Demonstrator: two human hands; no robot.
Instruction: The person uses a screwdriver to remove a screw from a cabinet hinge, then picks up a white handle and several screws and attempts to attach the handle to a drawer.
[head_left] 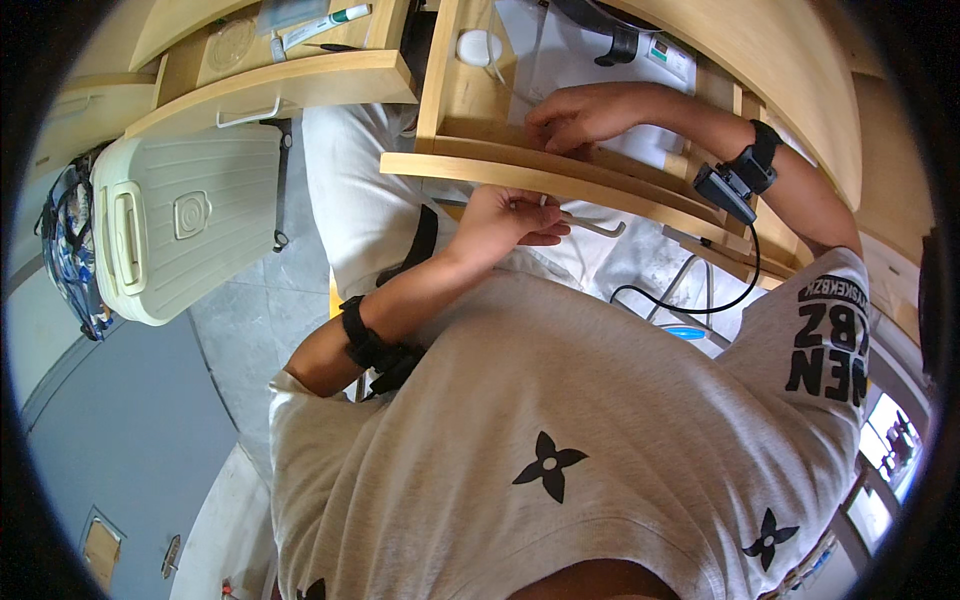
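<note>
Our left hand (505, 215) pinches a metal hex key (592, 224) at the wooden drawer (470, 172); right hand (580, 112) presses inside; assembly looks unfinished.

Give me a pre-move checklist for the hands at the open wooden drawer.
1. Left hand gripping the drawer's front edge: ok.
2. Right hand inside the drawer, fingertips on the inner wooden rail: ok.
3. Metal handle below the front edge free of the left grip: ok, it sits just beside the fingers.
4. What the right fingertips pinch: cannot tell, hidden.
5. Black cable from the right wrist strap clear of the drawer: ok, it hangs below it.
</note>
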